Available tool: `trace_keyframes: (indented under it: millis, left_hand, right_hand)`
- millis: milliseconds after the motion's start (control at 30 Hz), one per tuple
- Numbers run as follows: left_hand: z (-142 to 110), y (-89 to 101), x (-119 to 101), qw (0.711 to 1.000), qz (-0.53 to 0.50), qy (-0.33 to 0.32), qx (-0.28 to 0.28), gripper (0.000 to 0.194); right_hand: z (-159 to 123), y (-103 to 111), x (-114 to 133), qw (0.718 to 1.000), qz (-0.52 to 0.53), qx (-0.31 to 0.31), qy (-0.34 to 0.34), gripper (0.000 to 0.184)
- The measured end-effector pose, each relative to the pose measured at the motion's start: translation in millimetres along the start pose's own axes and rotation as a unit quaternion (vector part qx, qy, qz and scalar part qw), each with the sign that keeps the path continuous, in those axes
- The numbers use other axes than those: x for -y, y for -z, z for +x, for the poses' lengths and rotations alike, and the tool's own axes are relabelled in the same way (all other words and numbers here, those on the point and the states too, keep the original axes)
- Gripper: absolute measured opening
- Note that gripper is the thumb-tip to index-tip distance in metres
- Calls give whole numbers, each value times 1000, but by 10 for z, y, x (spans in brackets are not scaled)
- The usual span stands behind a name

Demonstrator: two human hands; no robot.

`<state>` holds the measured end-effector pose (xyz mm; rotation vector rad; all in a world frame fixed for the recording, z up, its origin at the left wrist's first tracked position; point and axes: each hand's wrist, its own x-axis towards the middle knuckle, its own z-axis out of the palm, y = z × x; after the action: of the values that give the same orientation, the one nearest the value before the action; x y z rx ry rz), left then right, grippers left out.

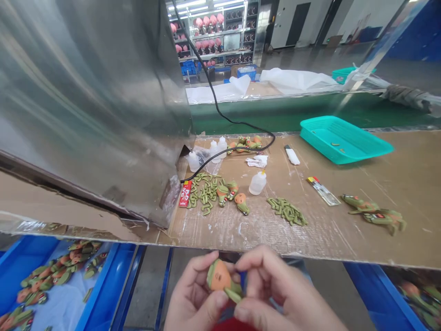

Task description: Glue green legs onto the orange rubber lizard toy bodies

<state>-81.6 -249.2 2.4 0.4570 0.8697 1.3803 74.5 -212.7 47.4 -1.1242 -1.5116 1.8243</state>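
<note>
A small green and orange figurine (220,276) is held in front of the table edge, gripped between the thumb and fingers of my left hand (200,294). My right hand (272,289) is closed at the figurine's right side, its thumb touching the tip of a slim green piece (234,294) that sticks out low. Whether that piece is fixed to the body cannot be made out. Beyond my hands lie a pile of small green limb pieces (287,211), a larger pile of green pieces (206,193) and a similar figurine (241,202).
A squeeze bottle (257,183) stands mid-table near a black cable (234,122). Farther right are a turquoise tray (344,142), a flat packet (323,191) and assembled figurines (375,214). Metal housing (96,101) blocks the left. Blue bins (103,285) flank me below.
</note>
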Motion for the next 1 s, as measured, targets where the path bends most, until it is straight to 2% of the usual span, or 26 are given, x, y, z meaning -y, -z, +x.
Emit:
trace_keyframes:
  millis: [33, 100, 133, 200, 267, 333, 400, 533, 633, 833, 900, 1000]
  left_hand:
    - [12, 24, -24, 1000, -20, 12, 11, 36]
    - [20, 53, -63, 997, -60, 37, 37, 36]
    - [20, 59, -79, 995, -75, 50, 50, 36]
    - [16, 56, -99, 990, -96, 80, 68, 35]
    - [13, 42, -108, 986, -108, 99, 80, 35]
    - [8, 26, -110, 983, -116, 104, 95, 33]
    - [0, 14, -110, 982, -121, 97, 109, 34]
    - [-19, 20, -108, 980, -130, 89, 123, 33]
    - [-21, 37, -105, 978, -142, 92, 125, 30]
    - [-12, -2, -125, 967, -175, 119, 141, 28]
    - [-13, -26, -128, 967, -172, 123, 140, 28]
    - [-16, -36, -113, 974, -151, 112, 126, 29]
  right_hand:
    - [19, 38, 22, 999, -1, -36, 5, 23]
    - [114, 183, 45, 985, -45, -156, 48, 25]
    - [199, 284, 39, 966, -85, -231, 82, 27]
    - [436, 507, -14, 899, -198, -358, 152, 39]
    - [712, 711, -97, 878, -237, -385, 155, 58]
    - [956, 862, -179, 862, -294, -390, 135, 65]
    - [1132, 959, -239, 850, -347, -381, 111, 63]
    - [1279, 1035, -287, 833, -417, -354, 83, 31]
    - [1223, 1003, -263, 836, -415, -350, 83, 27]
    - [805, 718, -138, 893, -316, -284, 147, 32]
    - [656, 608, -127, 923, -237, -257, 163, 37]
    - [448, 476, -156, 961, -85, -219, 145, 48]
